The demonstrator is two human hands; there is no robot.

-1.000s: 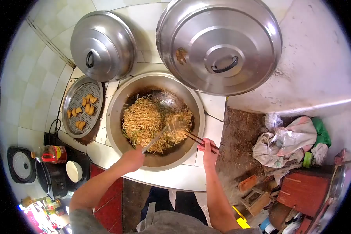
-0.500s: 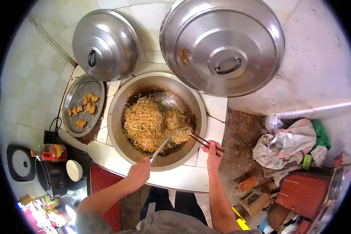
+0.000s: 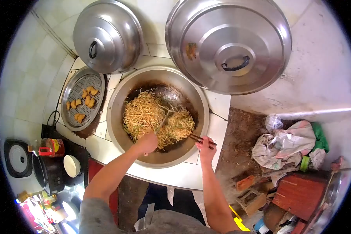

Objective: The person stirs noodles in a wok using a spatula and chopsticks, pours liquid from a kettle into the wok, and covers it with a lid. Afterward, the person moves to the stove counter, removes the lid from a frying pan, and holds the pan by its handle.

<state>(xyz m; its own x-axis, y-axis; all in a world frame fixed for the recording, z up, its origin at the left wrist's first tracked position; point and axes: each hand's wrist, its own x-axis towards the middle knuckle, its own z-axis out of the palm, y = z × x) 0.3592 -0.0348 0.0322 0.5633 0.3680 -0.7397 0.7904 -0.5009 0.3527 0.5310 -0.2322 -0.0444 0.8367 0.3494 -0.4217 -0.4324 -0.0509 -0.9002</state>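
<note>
A wide metal wok (image 3: 115, 102) is set into the tiled stove, holding a heap of noodles (image 3: 141, 114) mixed with green vegetable pieces. My left hand (image 3: 147, 143) is wrapped round the handle of a metal spatula (image 3: 162, 124) above the wok's near side; the spatula's head lies among the noodles near the middle, partly covered by strands. At the right of the wok, my right hand (image 3: 207, 149) grips a pair of dark chopsticks (image 3: 197, 137). Their tips reach the right edge of the noodles.
Two large steel lids, a domed lid (image 3: 109, 37) and a wider lid (image 3: 257, 43), lean against the back wall. Left of the wok, a perforated tray (image 3: 71, 117) holds several golden-brown pieces. A pale bowl (image 3: 71, 166) stands farther left. Plastic sacks (image 3: 286, 142) lie at right.
My left hand has moved forward over the wok, taking the spatula head from the right side of the noodles toward the back middle. My right hand has shifted slightly left with the chopsticks.
</note>
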